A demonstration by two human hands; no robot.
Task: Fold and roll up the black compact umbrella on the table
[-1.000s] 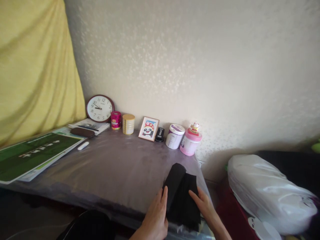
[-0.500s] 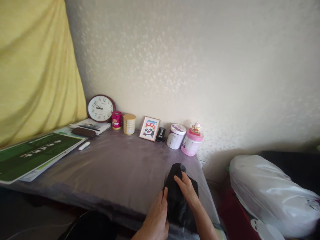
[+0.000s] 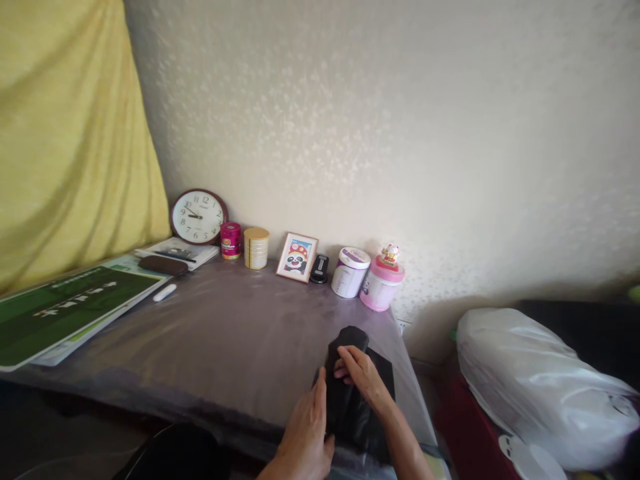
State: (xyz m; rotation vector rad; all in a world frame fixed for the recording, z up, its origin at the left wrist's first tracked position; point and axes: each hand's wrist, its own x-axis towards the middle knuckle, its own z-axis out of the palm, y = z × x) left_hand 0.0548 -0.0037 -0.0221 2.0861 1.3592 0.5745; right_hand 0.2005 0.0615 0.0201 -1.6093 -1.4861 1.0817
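Observation:
A black plastic bag (image 3: 345, 413), partly folded with a rounded upper end, lies at the table's right front. My right hand (image 3: 365, 377) is over its upper part, fingers curled in and pinching the black material. Along the bag's left edge is my left hand (image 3: 307, 423), its straight fingers pointing away from me and its thumb lower down by the edge. The left hand grips that edge; some of its fingers are hidden. What the bag contains, if anything, does not show.
Against the wall stand a clock (image 3: 199, 217), a pink can (image 3: 231, 241), a yellow-lidded can (image 3: 257, 249), a panda picture frame (image 3: 297, 257) and two tubs (image 3: 351, 273). A green booklet (image 3: 75, 307) lies left. A stuffed white bag (image 3: 540, 387) sits right of the table (image 3: 240, 333).
My right hand has shifted slightly toward the left, its fingers now more curled on the bag. My left hand has moved a little left, and the bag's upper end looks flatter.

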